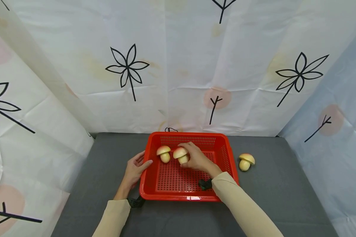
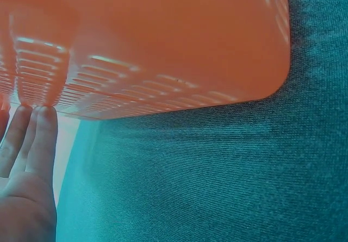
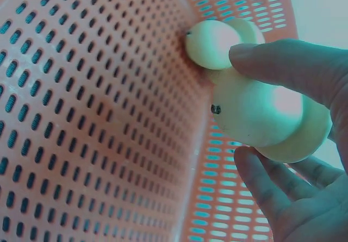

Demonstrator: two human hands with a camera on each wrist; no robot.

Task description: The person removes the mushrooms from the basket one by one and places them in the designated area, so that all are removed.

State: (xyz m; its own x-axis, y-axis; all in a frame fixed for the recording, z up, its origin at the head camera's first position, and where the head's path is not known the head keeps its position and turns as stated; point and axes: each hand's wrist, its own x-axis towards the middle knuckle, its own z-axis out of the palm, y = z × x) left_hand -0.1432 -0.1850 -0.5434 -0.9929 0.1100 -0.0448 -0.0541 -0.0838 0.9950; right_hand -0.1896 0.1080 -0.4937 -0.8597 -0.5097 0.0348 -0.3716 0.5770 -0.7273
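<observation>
A red plastic basket point(image 1: 190, 198) with slotted walls and floor stands on the grey table. Inside it, my right hand point(image 1: 197, 158) grips a toy mushroom point(image 1: 181, 155) with a reddish-yellow cap and pale stem. The right wrist view shows the thumb on one side of this mushroom point(image 3: 261, 109) and the fingers on the other. A second mushroom point(image 1: 164, 154) is in the basket just left of it. My left hand point(image 1: 134, 169) holds the basket's left side, thumb over the rim and fingertips point(image 2: 46, 114) against the outer wall.
A third mushroom point(image 1: 246, 162) lies on the table point(image 1: 273, 184) to the right of the basket. Patterned white cloth point(image 1: 178, 65) hangs behind and along both sides. Dark wrist straps point(image 1: 136, 201) show at both cuffs.
</observation>
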